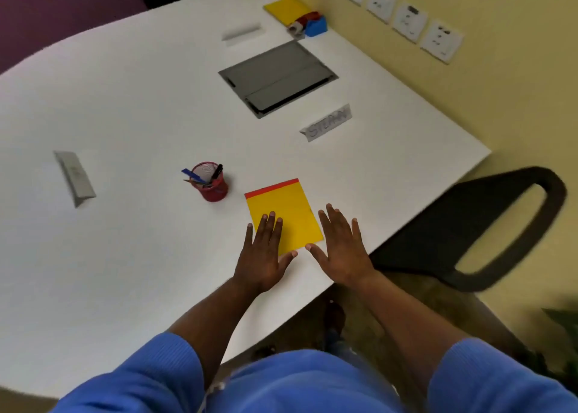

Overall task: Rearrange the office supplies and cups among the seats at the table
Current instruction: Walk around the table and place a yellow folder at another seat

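**Yellow notepad (286, 212) lies under flat hands at the near seat**

The yellow notepad sits near the 6 o'clock edge of the white surface (125, 99), red binding strip turned away from the person. The left hand (266, 256) lies spread on its near-left part, fingers (270, 225) straight and pressing on the cover, gripping nothing. The right hand (341, 250) is equally flat at the pad's 3 o'clock edge, thumb touching the near corner. Judging by this framing, both palms are probably squaring the pad to the seat in line with the name card (327, 122) at 1 o'clock. A red pen cup (212, 182) stands at 10 o'clock, apart from the pad.
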Action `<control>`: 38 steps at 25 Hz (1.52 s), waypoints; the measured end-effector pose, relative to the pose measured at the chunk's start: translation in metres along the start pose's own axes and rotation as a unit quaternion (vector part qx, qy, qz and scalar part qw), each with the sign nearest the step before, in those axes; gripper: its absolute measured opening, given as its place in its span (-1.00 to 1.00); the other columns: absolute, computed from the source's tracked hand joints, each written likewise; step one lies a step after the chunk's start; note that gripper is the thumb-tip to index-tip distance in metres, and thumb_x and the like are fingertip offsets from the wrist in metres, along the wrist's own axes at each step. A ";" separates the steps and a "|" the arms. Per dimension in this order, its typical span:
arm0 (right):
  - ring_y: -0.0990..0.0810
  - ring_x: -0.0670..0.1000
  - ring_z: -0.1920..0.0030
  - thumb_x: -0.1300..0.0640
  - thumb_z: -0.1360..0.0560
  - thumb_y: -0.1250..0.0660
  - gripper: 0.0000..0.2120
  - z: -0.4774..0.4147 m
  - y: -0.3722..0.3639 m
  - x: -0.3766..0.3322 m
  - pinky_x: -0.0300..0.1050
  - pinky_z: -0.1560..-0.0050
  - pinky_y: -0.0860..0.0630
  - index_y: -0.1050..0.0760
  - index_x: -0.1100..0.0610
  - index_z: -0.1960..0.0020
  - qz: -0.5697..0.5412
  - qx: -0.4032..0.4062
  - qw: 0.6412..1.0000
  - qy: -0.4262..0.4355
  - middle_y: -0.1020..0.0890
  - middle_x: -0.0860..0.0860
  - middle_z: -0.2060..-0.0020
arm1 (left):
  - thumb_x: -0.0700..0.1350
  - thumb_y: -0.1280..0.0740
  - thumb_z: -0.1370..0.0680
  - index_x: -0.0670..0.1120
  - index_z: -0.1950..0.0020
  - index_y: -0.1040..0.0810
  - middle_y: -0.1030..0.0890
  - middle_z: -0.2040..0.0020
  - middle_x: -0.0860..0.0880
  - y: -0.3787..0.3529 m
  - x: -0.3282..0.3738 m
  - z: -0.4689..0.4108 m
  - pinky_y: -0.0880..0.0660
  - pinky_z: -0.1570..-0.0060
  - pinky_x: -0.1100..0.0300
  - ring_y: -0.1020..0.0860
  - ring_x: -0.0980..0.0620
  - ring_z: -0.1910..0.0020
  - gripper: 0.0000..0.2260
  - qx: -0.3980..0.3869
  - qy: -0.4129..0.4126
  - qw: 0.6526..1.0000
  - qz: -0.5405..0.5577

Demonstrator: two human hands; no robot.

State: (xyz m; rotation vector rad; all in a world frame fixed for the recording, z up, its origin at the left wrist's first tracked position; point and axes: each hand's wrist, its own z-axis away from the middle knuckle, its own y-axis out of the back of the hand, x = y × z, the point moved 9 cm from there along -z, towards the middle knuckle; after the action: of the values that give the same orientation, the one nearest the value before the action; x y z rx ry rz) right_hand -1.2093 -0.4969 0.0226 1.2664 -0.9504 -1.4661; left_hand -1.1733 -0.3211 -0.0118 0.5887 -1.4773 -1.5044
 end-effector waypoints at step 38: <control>-0.11 0.17 -0.61 0.06 -0.62 -0.33 -0.20 -0.157 -0.070 0.024 0.02 -0.56 -0.12 0.09 0.17 -0.65 -0.196 -0.141 0.970 0.014 -0.10 0.14 -0.63 | -0.14 -0.45 -0.56 -0.23 -0.07 -0.70 -0.70 -0.08 -0.23 -0.059 -0.126 -0.053 -0.59 -0.18 -0.01 -0.65 -0.11 0.01 -0.81 0.076 0.551 0.665 0.499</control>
State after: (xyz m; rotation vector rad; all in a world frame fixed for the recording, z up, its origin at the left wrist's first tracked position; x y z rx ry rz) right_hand -1.0667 -0.4988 -0.0760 1.3040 -0.4625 -1.8089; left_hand -1.0863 -0.2499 -0.1093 0.4740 -0.6407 0.0001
